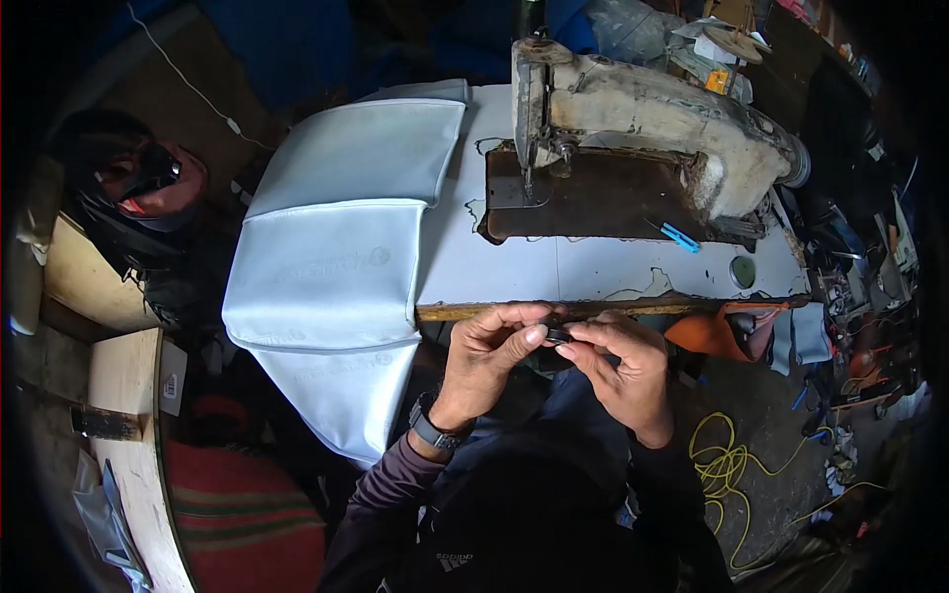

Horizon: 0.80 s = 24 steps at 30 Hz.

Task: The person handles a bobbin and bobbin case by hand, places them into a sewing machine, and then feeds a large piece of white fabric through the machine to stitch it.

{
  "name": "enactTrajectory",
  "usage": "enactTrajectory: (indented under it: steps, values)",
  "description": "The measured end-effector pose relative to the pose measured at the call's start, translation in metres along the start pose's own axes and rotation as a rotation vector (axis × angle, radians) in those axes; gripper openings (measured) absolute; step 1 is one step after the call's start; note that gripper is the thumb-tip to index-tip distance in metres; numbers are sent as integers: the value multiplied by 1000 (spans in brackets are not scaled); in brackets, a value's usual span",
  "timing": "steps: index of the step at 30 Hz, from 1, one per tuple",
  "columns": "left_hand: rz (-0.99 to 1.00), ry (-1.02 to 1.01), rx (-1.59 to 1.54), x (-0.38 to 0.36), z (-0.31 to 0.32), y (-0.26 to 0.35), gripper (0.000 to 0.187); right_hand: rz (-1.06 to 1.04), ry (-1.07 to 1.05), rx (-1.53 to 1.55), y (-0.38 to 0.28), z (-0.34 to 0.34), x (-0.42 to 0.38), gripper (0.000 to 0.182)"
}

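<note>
Just off the table's front edge, my left hand and my right hand meet at the fingertips. Between them is a small, dark, round piece that looks like a bobbin; its details are too small to make out. Thumb and fingers of both hands pinch it from either side. Beyond the hands stands a worn, pale sewing machine on the white table. A stitched, silvery-white sheet of material lies to the left and hangs over the front edge.
A light-blue cutter and a small round tin lie on the table's right side. Orange material hangs below the edge there. Yellow cord coils on the floor at right. A dark bag sits at left.
</note>
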<state>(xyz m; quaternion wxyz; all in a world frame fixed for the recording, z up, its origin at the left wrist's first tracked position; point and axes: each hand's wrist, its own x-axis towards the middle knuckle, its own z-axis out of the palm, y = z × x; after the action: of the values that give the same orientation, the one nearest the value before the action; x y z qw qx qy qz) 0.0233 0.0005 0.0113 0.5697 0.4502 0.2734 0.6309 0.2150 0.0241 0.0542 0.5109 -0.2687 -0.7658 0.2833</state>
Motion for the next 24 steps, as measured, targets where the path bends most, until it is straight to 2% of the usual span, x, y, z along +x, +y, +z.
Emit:
enactTrajectory:
  steps: [11, 17, 24]
  values:
    - [2, -7, 153, -11, 8, 8, 30, 194, 97, -9, -1, 10, -16, 15]
    - [45, 66, 126, -14, 8, -7, 33, 149, 76, -1, -2, 11, -16, 10]
    - [46, -16, -171, -8, 6, -15, 32, 143, 87, -37, 4, 4, -16, 5]
